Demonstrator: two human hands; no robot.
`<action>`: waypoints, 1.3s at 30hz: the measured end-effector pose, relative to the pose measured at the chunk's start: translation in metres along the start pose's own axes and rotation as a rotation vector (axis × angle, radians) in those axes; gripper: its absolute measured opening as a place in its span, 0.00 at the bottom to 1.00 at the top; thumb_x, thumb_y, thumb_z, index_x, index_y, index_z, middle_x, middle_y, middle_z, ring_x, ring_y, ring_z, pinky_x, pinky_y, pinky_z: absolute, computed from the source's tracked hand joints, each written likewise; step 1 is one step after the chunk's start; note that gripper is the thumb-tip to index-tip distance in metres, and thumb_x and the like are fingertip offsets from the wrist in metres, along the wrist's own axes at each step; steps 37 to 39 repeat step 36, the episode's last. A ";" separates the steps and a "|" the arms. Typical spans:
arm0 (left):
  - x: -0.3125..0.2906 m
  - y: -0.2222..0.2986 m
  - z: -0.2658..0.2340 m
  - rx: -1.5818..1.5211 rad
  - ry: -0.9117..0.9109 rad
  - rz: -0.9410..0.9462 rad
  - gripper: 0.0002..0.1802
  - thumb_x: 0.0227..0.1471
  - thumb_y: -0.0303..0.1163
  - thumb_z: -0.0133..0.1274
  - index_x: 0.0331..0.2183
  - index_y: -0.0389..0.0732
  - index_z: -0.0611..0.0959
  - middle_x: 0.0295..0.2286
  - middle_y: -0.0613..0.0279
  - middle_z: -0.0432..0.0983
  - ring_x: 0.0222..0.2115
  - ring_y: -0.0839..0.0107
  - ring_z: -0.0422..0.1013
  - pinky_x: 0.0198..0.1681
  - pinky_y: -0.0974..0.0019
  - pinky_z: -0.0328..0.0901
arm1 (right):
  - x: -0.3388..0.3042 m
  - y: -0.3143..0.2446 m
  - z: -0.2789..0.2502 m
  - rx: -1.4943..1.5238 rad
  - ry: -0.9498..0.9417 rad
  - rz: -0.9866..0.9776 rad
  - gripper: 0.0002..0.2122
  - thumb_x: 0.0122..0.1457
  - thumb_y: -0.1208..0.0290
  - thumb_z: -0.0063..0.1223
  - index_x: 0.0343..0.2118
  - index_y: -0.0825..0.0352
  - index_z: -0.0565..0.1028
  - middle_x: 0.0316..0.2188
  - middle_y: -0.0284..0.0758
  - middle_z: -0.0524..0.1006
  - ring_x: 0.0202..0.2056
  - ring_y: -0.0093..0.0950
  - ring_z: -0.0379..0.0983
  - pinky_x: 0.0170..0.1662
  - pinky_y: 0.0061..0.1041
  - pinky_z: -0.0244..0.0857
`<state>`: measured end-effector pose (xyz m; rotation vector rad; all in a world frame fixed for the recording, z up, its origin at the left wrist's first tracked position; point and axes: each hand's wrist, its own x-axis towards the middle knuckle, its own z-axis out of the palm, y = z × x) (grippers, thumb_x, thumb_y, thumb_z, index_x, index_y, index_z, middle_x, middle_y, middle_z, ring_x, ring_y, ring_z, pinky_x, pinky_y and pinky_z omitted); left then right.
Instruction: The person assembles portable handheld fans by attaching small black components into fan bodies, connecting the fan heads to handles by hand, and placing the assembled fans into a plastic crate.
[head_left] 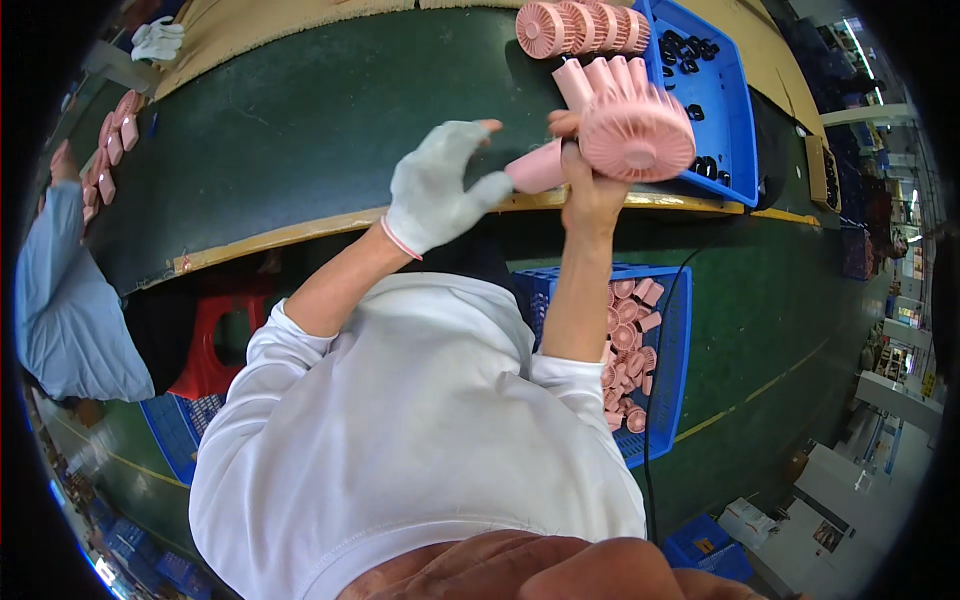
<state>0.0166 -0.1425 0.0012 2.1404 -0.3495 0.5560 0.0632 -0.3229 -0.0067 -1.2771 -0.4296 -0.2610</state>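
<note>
My right hand (592, 190), bare, is wrapped round the neck of a pink handheld fan (638, 135) over the table's front edge. Its round ribbed head points right and its short handle slants down to the left. My left hand (438, 185) wears a white glove with bare fingertips. Its fingers are apart, and the thumb is at the handle's end; whether it touches I cannot tell. Behind the held fan lies a row of pink fans (585, 28) on the dark green table (300, 110), with several more handles partly hidden by the held one.
A blue tray (740, 120) with small black parts stands at the table's right. Below the edge, a blue crate (675, 380) holds many pink fans. At far left a co-worker's blue sleeve (70, 290) reaches by more pink pieces (115, 140). A red stool (210, 335) stands beneath.
</note>
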 end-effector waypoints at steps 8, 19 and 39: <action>-0.002 -0.031 0.003 -0.026 -0.059 -0.356 0.23 0.50 0.38 0.54 0.48 0.41 0.76 0.38 0.58 0.78 0.37 0.70 0.75 0.41 0.68 0.67 | 0.098 0.017 -0.020 -1.566 -0.063 -0.386 0.25 0.39 0.46 0.64 0.25 0.69 0.81 0.29 0.43 0.77 0.34 0.40 0.72 0.40 0.39 0.65; -0.006 -0.050 0.010 -0.243 -0.060 -0.410 0.21 0.56 0.31 0.50 0.49 0.31 0.72 0.39 0.59 0.74 0.39 0.74 0.70 0.45 0.74 0.63 | 0.073 0.031 -0.014 -1.589 -0.264 0.049 0.22 0.37 0.53 0.63 0.34 0.62 0.81 0.38 0.38 0.75 0.46 0.45 0.65 0.40 0.50 0.61; -0.005 -0.033 0.014 -0.126 -0.059 -0.477 0.23 0.56 0.33 0.49 0.50 0.31 0.71 0.38 0.59 0.74 0.40 0.73 0.69 0.43 0.73 0.63 | -0.200 -0.053 -0.054 -1.425 0.275 -0.117 0.07 0.31 0.68 0.63 0.18 0.62 0.78 0.36 0.34 0.72 0.50 0.43 0.60 0.38 0.41 0.58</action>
